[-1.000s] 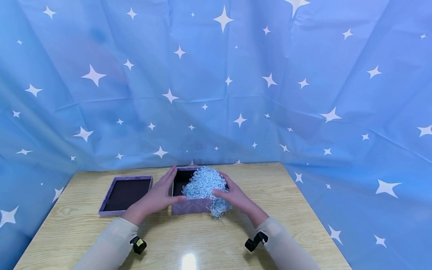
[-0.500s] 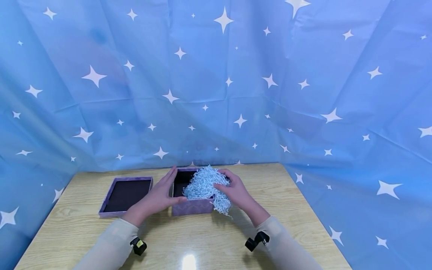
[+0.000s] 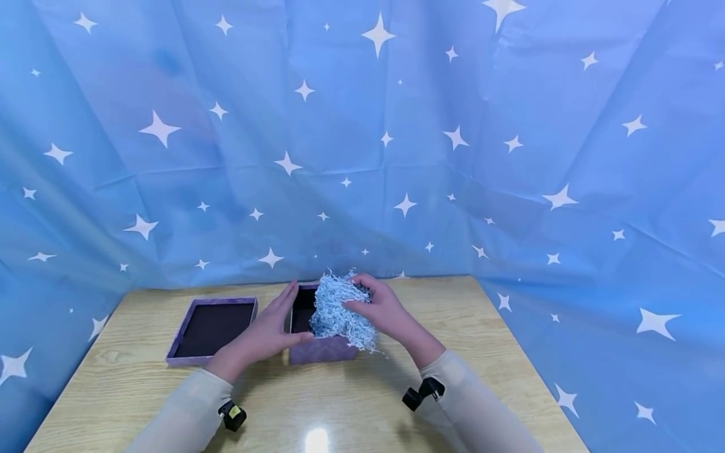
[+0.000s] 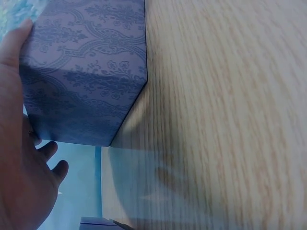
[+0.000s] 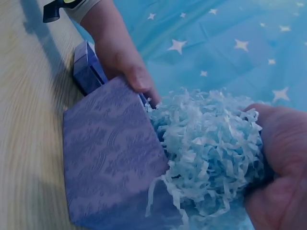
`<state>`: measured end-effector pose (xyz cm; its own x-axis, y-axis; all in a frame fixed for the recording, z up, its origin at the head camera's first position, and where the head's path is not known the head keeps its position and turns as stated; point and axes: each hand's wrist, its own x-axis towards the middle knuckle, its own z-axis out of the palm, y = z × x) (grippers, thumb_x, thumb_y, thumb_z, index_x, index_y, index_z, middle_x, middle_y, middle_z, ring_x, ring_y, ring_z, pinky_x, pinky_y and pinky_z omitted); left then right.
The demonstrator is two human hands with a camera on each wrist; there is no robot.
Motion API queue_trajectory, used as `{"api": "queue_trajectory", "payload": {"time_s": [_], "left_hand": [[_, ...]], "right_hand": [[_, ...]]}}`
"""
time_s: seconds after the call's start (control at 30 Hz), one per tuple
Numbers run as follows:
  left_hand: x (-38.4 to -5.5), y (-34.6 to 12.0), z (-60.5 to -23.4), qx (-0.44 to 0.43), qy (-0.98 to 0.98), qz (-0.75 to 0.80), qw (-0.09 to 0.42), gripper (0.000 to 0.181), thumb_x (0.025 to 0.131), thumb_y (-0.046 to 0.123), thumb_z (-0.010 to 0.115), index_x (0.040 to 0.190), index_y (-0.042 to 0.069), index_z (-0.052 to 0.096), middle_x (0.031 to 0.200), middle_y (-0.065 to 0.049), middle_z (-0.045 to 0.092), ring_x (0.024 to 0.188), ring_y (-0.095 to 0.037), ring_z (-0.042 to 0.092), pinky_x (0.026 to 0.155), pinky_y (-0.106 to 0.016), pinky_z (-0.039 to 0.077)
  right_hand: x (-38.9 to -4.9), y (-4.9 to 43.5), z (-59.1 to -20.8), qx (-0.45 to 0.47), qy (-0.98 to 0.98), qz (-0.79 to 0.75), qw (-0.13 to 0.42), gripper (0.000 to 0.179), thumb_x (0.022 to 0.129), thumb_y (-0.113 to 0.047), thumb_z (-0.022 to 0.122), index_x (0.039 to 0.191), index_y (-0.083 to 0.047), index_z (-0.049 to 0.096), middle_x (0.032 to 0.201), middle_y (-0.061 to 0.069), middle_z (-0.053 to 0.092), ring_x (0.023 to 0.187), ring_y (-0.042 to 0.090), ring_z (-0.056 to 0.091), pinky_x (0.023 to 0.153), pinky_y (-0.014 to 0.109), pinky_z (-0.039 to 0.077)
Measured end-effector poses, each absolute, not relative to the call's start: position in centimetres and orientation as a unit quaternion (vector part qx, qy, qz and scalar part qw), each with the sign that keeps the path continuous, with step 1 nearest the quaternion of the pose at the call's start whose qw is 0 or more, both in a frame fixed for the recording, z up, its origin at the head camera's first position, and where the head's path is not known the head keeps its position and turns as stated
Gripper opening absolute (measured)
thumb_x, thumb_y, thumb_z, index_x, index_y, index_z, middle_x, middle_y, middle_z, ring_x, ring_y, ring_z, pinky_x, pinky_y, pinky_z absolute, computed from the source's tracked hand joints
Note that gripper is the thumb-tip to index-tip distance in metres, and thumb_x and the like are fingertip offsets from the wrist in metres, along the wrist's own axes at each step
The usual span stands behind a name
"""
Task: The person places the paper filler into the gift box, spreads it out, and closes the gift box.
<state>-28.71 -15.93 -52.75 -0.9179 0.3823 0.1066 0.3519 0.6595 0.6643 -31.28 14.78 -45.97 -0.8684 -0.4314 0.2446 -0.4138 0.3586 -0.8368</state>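
Observation:
A purple patterned box (image 3: 323,352) with a dark inside stands on the table. My left hand (image 3: 266,330) holds its left end, the thumb at the front rim and the fingers reaching along the left side to the back. My right hand (image 3: 382,308) grips a clump of light blue shredded paper (image 3: 338,308) above the right part of the box. Some strands hang over the front wall, as the shredded paper (image 5: 211,148) also shows in the right wrist view. Much of the box's right end is hidden by the clump and the hand.
The purple box lid (image 3: 212,330), dark inside, lies upturned to the left of the box. Both rest on a light wooden table (image 3: 317,402). A blue curtain (image 3: 362,157) with white stars hangs behind the table and along its sides.
My right hand has drawn the shredded paper leftward and slightly up over the box, and the strands outside its right front corner have risen with it. My left hand stays on the box.

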Motion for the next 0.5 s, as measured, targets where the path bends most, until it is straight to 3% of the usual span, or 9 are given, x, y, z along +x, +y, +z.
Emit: {"api": "queue_trajectory", "payload": {"time_s": [0.3, 0.5], "left_hand": [[-28.8, -16.0, -52.7, 0.197, 0.910, 0.364, 0.017, 0.129, 0.092, 0.074, 0.078, 0.180, 0.024, -0.002, 0.186, -0.003, -0.002, 0.167, -0.046, 0.016, 0.125, -0.074, 0.027], [-28.8, -16.0, -52.8, 0.195, 0.911, 0.363, 0.022, 0.130, 0.092, 0.074, 0.078, 0.180, 0.024, -0.004, 0.186, -0.011, 0.003, 0.166, -0.048, 0.018, 0.125, -0.074, 0.028]], "right_hand": [[-32.9, 10.4, -46.1, -0.289, 0.844, -0.448, 0.049, 0.041, 0.104, -0.029, 0.080, 0.141, -0.013, 0.070, 0.145, 0.004, 0.068, 0.137, 0.027, 0.062, 0.113, 0.050, 0.052], [-33.0, 8.5, -46.8, -0.310, 0.864, -0.392, 0.068, 0.053, 0.107, -0.027, 0.078, 0.154, -0.008, 0.064, 0.159, 0.009, 0.061, 0.149, 0.030, 0.055, 0.122, 0.048, 0.045]]}}
